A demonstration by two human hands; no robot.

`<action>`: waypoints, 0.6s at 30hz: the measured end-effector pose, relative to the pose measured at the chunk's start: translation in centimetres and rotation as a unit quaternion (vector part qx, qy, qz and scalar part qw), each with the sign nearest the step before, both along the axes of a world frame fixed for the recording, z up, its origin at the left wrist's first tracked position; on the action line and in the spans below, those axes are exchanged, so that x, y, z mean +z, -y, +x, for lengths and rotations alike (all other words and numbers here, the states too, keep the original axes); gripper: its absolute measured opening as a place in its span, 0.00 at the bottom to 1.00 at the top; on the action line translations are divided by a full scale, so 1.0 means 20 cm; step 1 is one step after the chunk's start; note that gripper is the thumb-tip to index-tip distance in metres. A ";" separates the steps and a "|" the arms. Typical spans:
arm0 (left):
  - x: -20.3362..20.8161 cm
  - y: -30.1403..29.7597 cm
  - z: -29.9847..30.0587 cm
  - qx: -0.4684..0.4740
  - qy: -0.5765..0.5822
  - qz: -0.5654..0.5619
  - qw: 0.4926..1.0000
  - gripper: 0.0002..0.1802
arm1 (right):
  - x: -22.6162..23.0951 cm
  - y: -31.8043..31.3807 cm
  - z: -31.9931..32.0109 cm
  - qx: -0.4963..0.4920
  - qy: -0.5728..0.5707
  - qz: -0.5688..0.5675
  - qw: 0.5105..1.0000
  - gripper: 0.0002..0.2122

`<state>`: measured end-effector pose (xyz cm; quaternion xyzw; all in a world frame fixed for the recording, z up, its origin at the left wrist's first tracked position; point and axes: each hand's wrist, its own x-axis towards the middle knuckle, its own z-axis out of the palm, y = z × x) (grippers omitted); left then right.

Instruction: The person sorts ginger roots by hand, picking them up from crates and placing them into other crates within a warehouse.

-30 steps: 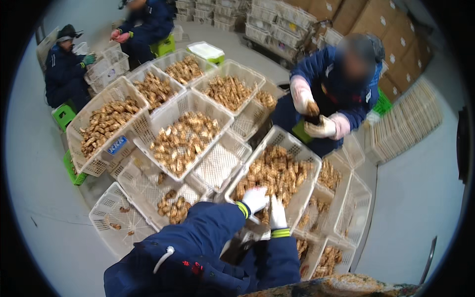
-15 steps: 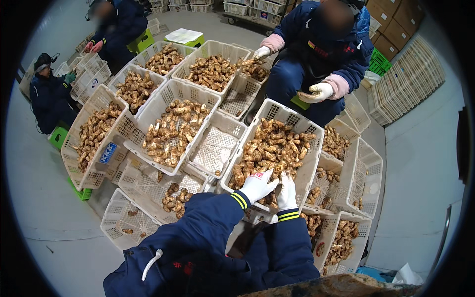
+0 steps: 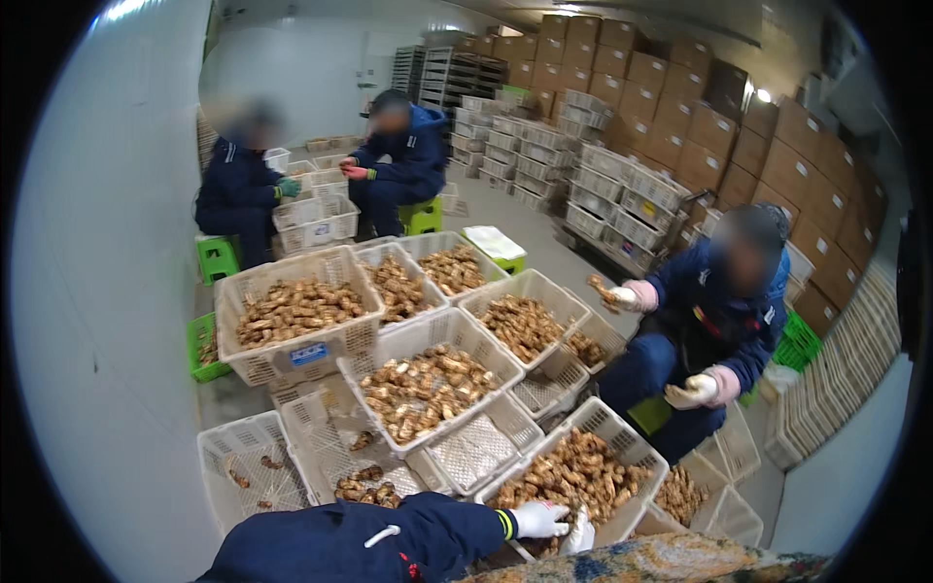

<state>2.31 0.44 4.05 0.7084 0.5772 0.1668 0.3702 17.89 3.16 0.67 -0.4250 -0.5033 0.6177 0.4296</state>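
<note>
At five o'clock, brown mushrooms fill a white crate; left hand and right hand meet over its near end—fingers' grip, I cannot tell. Picking through seems underway—the next pick calls for gentle pinching.

A: Near crate, contents?
B: Mushrooms. At its near end: left hand, with right hand just right of it.
A: Left of that?
B: Lower crate, some mushrooms inside.
A: Beyond, right?
B: Seated co-worker; stacked trays farther right.
A: Rear?
B: Two seated people, left, rear crates between them; stacked cartons, right.
</note>
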 end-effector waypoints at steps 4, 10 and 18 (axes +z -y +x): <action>-0.05 0.07 -0.10 0.026 0.049 -0.028 0.998 0.28 | 0.13 0.04 -0.20 0.028 -0.021 -0.071 0.997 0.23; -0.03 0.10 -0.07 0.005 -0.021 0.059 0.998 0.25 | 0.18 0.06 -0.24 0.040 -0.033 -0.085 0.995 0.23; 0.04 0.11 -0.09 0.004 -0.038 0.026 0.999 0.28 | 0.17 0.07 -0.24 0.040 -0.056 -0.116 0.991 0.23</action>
